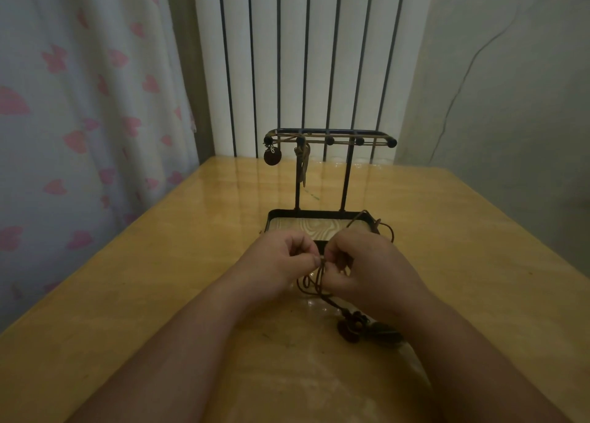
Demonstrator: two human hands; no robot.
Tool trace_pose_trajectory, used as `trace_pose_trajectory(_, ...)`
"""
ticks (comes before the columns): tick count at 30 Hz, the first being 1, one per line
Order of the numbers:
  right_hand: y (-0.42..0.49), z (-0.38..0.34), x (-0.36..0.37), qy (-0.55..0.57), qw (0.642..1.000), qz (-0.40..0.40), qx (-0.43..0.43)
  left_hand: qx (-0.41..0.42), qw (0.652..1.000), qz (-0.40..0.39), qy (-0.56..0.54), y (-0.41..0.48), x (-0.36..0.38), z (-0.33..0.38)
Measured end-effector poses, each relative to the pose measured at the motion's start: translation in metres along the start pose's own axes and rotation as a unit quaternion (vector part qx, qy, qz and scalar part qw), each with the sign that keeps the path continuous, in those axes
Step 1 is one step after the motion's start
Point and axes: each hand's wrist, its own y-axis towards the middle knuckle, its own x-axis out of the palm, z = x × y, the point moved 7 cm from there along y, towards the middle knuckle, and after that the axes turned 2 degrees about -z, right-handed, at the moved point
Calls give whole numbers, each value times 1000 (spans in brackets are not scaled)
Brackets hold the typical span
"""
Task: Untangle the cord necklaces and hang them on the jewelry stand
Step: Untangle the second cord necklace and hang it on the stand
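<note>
Left hand [281, 260], right hand [367, 263]: fingertips tight on brown cord [306, 283], pinched part hidden between them

wooden table [127, 311], heart-print curtain [79, 103], white radiator [319, 55]

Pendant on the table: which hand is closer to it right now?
Right. The right hand is just beyond the pendant, which sits close beside that wrist. The left hand is farther off to the pendant's left, pinching the same cord as the right.
</note>
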Motion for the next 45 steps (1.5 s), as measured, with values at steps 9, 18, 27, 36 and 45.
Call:
trace_pose_trajectory(9,0,2,-2,27,999,17,9,11,998,-38,-52,-2,5,-1)
trace_pose_trajectory(18,0,1,2,0,1000,-4,6,12,999,-30,8,1,2,-2)
trace_pose_trajectory(27,2,0,6,-5,1000,-15,-1,-10,998,-69,-11,-2,3,-6)
trace_pose_trajectory(36,1,-1,6,-13,1000,-14,-6,-19,995,-88,-42,-1,9,-9)
trace_pose_trajectory(45,1,-4,10,-12,999,-46,-4,-11,997,-78,12,-2,2,-8)
